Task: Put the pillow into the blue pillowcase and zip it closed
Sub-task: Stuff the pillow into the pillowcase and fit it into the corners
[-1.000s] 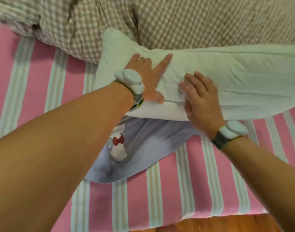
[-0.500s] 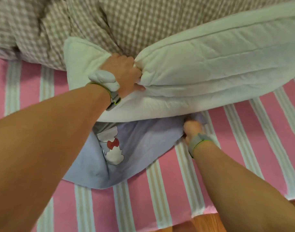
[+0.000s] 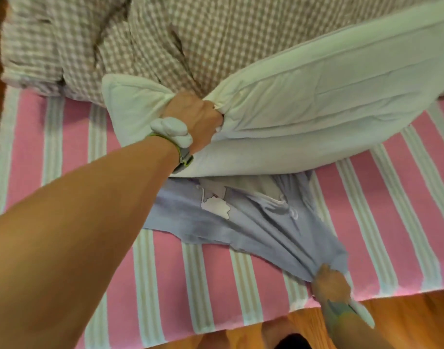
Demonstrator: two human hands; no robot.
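Head view: a bed fills most of the frame, covered by a sheet in broad pink bands broken by pale green and cream stripes. Its near edge runs across the bottom, and below it lies a wooden floor in warm orange-brown. At the far side of the bed sits a bunched duvet in a small brown-and-white check.

The pillow is white with stitched seams, long and plump, and slants from the middle of the bed up toward the right edge of the frame, partly over the duvet. The left hand grips it near its left end, fingers curled tight into the fabric so the pillow is pinched in there; a corner flares out beyond the fist.

The blue pillowcase lies flat and creased on the sheet, its far part under the pillow, with a white cartoon print showing. The right hand pinches its near corner close to the bed's edge, fingers clamped on the cloth, and folds fan out from the grip.
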